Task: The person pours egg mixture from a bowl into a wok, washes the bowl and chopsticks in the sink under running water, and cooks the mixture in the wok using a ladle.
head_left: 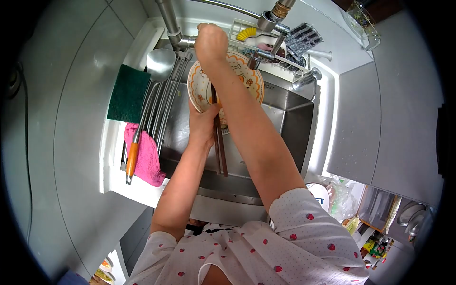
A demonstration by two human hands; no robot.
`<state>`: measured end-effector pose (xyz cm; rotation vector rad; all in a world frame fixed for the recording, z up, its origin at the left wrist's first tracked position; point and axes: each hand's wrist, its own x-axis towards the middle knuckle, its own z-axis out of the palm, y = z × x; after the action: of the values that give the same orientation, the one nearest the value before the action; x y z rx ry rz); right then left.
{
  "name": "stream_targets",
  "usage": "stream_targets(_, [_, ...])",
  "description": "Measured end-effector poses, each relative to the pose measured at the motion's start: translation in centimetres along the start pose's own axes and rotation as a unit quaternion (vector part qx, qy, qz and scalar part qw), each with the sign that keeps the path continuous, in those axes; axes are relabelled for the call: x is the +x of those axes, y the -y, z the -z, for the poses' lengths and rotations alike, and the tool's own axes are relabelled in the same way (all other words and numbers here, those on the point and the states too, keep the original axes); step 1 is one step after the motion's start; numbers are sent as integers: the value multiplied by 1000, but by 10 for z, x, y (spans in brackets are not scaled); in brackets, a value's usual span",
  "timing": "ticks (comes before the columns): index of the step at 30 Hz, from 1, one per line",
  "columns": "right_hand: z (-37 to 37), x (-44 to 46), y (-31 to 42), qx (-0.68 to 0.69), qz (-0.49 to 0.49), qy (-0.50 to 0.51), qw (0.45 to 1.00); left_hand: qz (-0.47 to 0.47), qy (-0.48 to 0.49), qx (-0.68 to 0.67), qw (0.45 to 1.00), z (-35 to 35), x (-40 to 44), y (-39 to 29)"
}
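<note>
In the head view, we see the left hand (204, 124) pinching the bowl (247, 81) and chopsticks (222, 149) together over the sink (300, 128). We judge the bowl stiff, breakable and slippery if wet, best held by its rim; the chopsticks, light. The right hand (211, 42) curls beside the pipe (175, 40); we cannot tell what it grips. The caddy (283, 73) holds a grey cloth (304, 40).

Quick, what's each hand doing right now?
Left hand: closed, holding the patterned dish and brown chopsticks.
Right hand: curled closed by the metal pipe; can't tell if it's holding anything.
</note>
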<state>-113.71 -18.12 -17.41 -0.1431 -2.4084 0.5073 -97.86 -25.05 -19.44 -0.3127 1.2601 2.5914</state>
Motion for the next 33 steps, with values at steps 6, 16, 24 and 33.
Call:
stream_targets(6, [4,1,2,8,-24,41,999,-14,12,-8,1000,2,3,5])
stream_targets(16, [-3,2,-2,13,-50,33,998,21,12,-3,1000,2,1,1])
stream_targets(24, [9,-15,36,9,-49,75,996,25,-29,6,999,-5,-6,3])
stream_targets(33, [120,-30,17,154,103,59,981,7,-20,29,999,18,-34,-2])
